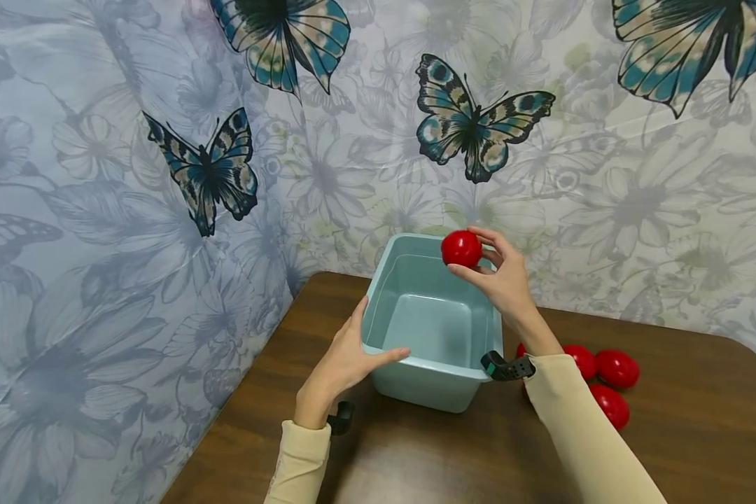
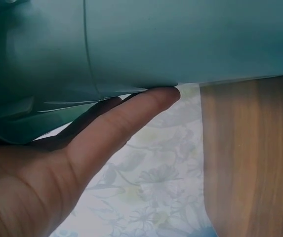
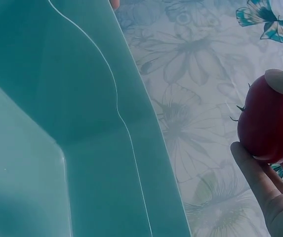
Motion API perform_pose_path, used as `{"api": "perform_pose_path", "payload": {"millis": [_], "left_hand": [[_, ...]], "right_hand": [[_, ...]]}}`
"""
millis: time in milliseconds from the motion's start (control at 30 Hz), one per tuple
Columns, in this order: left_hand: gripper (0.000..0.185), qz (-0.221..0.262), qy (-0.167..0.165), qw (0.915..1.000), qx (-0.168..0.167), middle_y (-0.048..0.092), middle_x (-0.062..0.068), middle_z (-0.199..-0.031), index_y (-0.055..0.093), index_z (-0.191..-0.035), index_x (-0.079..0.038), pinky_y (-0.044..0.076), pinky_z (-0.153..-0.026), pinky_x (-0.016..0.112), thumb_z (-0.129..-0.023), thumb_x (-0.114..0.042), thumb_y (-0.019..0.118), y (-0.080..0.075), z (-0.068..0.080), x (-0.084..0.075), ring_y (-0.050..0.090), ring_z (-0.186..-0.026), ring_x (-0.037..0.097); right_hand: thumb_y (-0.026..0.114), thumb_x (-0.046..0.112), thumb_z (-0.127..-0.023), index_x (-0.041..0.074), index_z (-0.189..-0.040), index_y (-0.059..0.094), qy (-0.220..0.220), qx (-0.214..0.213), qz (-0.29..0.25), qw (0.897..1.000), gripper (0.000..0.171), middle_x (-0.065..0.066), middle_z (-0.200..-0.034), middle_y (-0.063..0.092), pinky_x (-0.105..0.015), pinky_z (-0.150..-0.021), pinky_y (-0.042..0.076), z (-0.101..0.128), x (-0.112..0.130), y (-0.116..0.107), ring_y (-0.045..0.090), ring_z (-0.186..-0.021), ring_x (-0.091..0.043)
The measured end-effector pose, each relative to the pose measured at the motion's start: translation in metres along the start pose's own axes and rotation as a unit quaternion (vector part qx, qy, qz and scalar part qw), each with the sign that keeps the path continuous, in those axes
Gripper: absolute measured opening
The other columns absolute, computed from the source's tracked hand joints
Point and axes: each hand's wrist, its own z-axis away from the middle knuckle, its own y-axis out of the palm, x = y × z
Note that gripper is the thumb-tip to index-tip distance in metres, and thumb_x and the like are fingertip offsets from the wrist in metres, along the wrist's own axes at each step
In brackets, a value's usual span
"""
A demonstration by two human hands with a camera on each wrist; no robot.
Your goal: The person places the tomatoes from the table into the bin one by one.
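Note:
A red tomato is held between the thumb and fingers of my right hand, over the far right part of a light blue-green plastic tub. In the right wrist view the tomato shows thin green sepals at one end. My left hand rests against the tub's near left corner, thumb lying along the front rim. The left wrist view shows the fingers straight, touching the outer wall. Inside the tub, the visible floor is bare.
Several more tomatoes lie on the brown wooden table right of the tub, partly hidden behind my right forearm. A butterfly-and-flower patterned cloth hangs behind and to the left of the table. Dark bands circle both wrists.

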Motion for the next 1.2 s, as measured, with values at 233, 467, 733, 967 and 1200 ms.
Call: {"api": "perform_pose_path", "payload": {"millis": [233,467,733,967,1200], "left_hand": [[0.126,-0.003,0.006,1.0,0.004,0.028,0.009,-0.169,0.009,-0.17,-0.022,0.039,-0.114,0.061,-0.078,-0.061,0.086,-0.001,-0.001,0.001,0.042,-0.146,0.034],[0.125,0.003,0.014,0.9999,0.005,0.028,0.009,-0.169,0.009,-0.17,-0.022,0.04,-0.114,0.061,-0.079,-0.06,0.086,-0.002,-0.003,0.003,0.043,-0.145,0.034],[0.126,-0.004,0.01,0.9999,0.005,0.026,0.009,-0.17,0.008,-0.17,-0.021,0.038,-0.115,0.062,-0.078,-0.061,0.086,-0.002,-0.004,0.004,0.039,-0.148,0.035],[0.125,-0.002,0.008,1.0,0.005,0.027,0.009,-0.17,0.008,-0.17,-0.021,0.039,-0.115,0.062,-0.079,-0.06,0.086,-0.002,-0.004,0.001,0.042,-0.146,0.035],[0.125,-0.007,-0.002,0.9999,0.009,0.024,0.008,-0.171,0.009,-0.17,-0.024,0.035,-0.117,0.064,-0.079,-0.062,0.085,-0.002,-0.003,0.0,0.036,-0.151,0.035]], "right_hand": [[0.082,-0.001,-0.088,0.002,-0.147,0.056,-0.003,0.007,0.018,1.0,0.064,-0.016,-0.143,0.055,-0.016,-0.086,0.056,0.002,-0.001,0.001,0.06,-0.118,-0.027],[0.082,-0.002,-0.087,0.002,-0.147,0.055,-0.008,0.012,0.027,1.0,0.065,-0.017,-0.143,0.056,-0.017,-0.087,0.056,0.002,-0.002,0.0,0.059,-0.119,-0.03],[0.08,-0.005,-0.088,-0.001,-0.146,0.054,-0.008,0.023,0.016,1.0,0.064,-0.018,-0.142,0.056,-0.018,-0.089,0.056,0.003,0.001,-0.002,0.059,-0.122,-0.032],[0.077,-0.01,-0.089,-0.004,-0.147,0.051,-0.012,0.031,-0.009,0.999,0.063,-0.014,-0.146,0.054,-0.025,-0.095,0.057,0.004,0.008,-0.009,0.056,-0.133,-0.032],[0.077,-0.008,-0.091,-0.002,-0.149,0.05,-0.01,0.042,-0.008,0.999,0.064,-0.01,-0.147,0.054,-0.023,-0.095,0.056,0.012,0.009,-0.021,0.056,-0.131,-0.024]]}}
